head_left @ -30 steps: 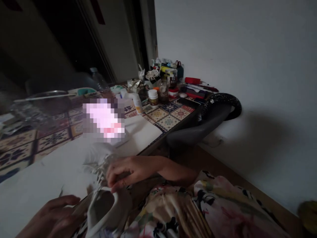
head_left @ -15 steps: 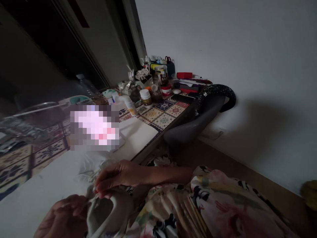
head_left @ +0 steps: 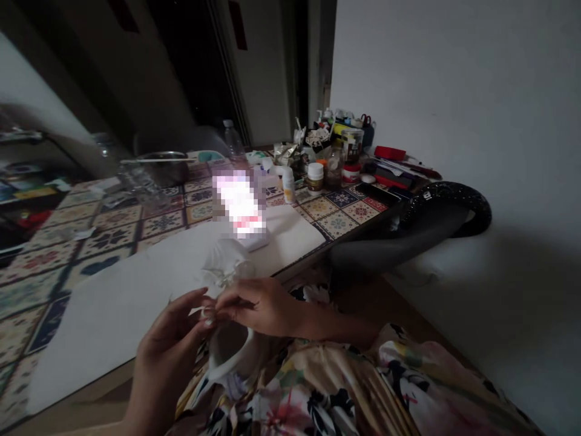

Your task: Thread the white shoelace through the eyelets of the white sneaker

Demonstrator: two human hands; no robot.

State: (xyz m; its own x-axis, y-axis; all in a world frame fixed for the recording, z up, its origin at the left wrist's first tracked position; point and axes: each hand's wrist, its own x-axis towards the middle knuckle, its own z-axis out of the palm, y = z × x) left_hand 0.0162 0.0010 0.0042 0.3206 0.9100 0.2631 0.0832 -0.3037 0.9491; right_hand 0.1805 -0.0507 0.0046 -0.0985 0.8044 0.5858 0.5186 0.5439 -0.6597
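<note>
A white shoe [head_left: 229, 354] lies in my lap with its opening up and its toe toward the table. My left hand [head_left: 170, 345] and my right hand [head_left: 261, 306] meet just above its opening, fingertips pinched together on a thin white lace [head_left: 200, 310]. A crumpled white wad of paper or plastic [head_left: 224, 263] sits on the white sheet [head_left: 113, 303] right behind my hands. A blurred-out pink and white object [head_left: 240, 206] stands further back on the sheet.
The patterned tablecloth [head_left: 91, 230] carries a metal bowl [head_left: 166, 166], a plastic bottle [head_left: 233, 142] and several jars, tubes and scissors [head_left: 336, 151] at the far corner. A dark chair back [head_left: 408, 224] stands by the white wall on the right.
Both hands have risen from the shoe's rim and come together above it, pinching the lace. The camera has swung left, showing more of the table.
</note>
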